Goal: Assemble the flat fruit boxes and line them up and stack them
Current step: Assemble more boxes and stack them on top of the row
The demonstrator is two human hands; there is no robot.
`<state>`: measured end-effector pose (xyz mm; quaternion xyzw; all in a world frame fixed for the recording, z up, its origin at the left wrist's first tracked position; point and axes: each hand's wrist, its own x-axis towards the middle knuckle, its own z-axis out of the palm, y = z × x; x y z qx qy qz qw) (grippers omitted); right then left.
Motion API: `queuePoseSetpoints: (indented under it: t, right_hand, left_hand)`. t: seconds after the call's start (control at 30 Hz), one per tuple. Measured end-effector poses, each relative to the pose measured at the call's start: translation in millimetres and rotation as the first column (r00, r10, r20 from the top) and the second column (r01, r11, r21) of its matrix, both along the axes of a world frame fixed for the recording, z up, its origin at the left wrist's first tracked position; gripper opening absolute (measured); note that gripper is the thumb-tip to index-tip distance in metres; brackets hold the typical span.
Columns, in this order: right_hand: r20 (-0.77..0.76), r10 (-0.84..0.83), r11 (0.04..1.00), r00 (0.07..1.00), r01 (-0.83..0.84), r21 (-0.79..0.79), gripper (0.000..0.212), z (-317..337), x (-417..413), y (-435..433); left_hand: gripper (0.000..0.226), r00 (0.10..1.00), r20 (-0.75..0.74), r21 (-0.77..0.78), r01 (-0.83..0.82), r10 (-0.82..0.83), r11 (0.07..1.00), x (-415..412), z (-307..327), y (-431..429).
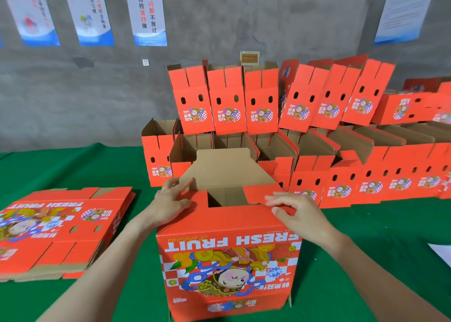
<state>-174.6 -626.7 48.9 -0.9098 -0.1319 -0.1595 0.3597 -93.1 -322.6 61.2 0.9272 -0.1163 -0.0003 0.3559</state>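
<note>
Head view, single frame.

- The box (229,248) being assembled stands open at lower centre of the frame on the green table (366,236), with its printed face toward the camera and upside down.
- The left hand (170,199) lies on the left side flap (195,196). Its fingers are fairly straight and press the flap rather than clasp it.
- The right hand (292,212) pinches the right side flap (258,195) at its near corner with the fingers curled.
- The large rear flap (227,170) stands up, brown side showing, and is not yet folded.
- The flat stack (58,226) of unassembled boxes lies at lower left. The assembled boxes (341,175) run in rows from centre to right, with a second tier (227,102) on top.

Judgement on the step: the flap end of the box is being closed.
- Both side flaps should fold inward level along their creases before the rear flap comes down.
- Even pressure from the two hands should keep the walls square. A skewed fold would probably make the box sit crooked in the row.
- The right flap's corner may crumple if it is pinched hard.
</note>
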Motion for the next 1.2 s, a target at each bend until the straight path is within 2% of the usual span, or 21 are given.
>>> queuePoseSetpoints:
  t: [0.07,0.17,0.23,0.33,0.43,0.47,0.5,0.57,0.6,0.67,0.73,0.77,0.83,0.93,1.03,1.2]
  right_hand:
    - [0.015,-0.019,0.999,1.0,0.02,-0.026,0.018,-1,2,-1]
    - [0.051,-0.059,0.998,0.997,0.058,0.016,0.017,-2,4,2]
    - [0.089,-0.081,0.996,0.993,0.076,0.056,0.018,-3,3,4]
    - [0.152,-0.103,0.987,0.983,0.081,0.141,0.03,-6,1,6]
    - [0.164,-0.114,0.977,0.98,0.081,0.196,0.042,-9,-1,7]
    - [0.158,-0.109,0.977,0.981,0.076,0.201,0.043,-9,-1,7]
    - [0.143,-0.102,0.977,0.984,0.072,0.203,0.042,-9,-1,6]
    - [0.09,-0.064,0.983,0.994,0.047,0.178,0.039,-2,-1,4]
    - [0.059,-0.049,0.987,0.997,0.04,0.157,0.038,3,0,2]
    - [0.063,-0.051,0.994,0.997,0.044,0.098,0.032,15,4,2]
    - [0.067,-0.088,0.996,0.994,0.088,0.004,0.01,24,14,4]
    - [0.006,-0.103,0.992,0.995,0.103,-0.076,0.016,27,20,5]
    - [-0.21,-0.126,0.98,0.97,0.089,-0.177,0.053,30,33,7]
    - [-0.381,-0.153,0.974,0.912,0.074,-0.215,0.072,25,48,13]
    - [-0.383,-0.211,0.959,0.899,0.114,-0.26,0.075,19,55,16]
    - [-0.305,-0.274,0.917,0.912,0.153,-0.368,0.07,14,57,18]
  left_hand:
    - [0.062,0.996,0.082,-0.053,0.04,-0.035,0.998,-1,0,0]
    - [0.052,0.972,0.215,-0.165,0.134,-0.097,0.977,-4,0,1]
    - [0.046,0.966,0.246,-0.239,0.137,-0.077,0.961,-7,-2,2]
    - [0.039,0.971,0.236,-0.316,0.103,-0.027,0.943,-11,-2,2]
    - [0.025,0.993,0.118,-0.389,0.073,-0.028,0.918,-14,3,-1]
    - [0.015,0.995,0.093,-0.36,0.068,-0.037,0.931,-14,5,-3]
    - [0.01,0.995,0.09,-0.262,0.071,-0.049,0.963,-13,7,-4]
    - [0.014,0.994,0.069,-0.035,0.085,-0.082,0.996,-11,9,-5]
    - [0.02,0.996,0.043,0.031,0.083,-0.085,0.996,-10,10,-7]
    - [0.027,0.998,0.002,0.078,0.059,-0.059,0.995,-10,15,-12]
    - [0.031,0.999,0.002,0.109,0.038,-0.038,0.993,-9,18,-16]
    - [0.037,0.999,0.005,0.13,0.03,-0.031,0.991,-9,18,-17]
    - [0.057,1.0,0.01,0.177,0.014,-0.016,0.984,-8,17,-18]
    - [0.081,1.0,0.021,0.261,-0.016,0.011,0.965,-8,14,-21]
    - [0.083,0.999,0.043,0.372,-0.039,0.025,0.927,-7,12,-26]
    - [0.079,0.996,0.063,0.408,-0.08,0.06,0.909,-6,8,-31]
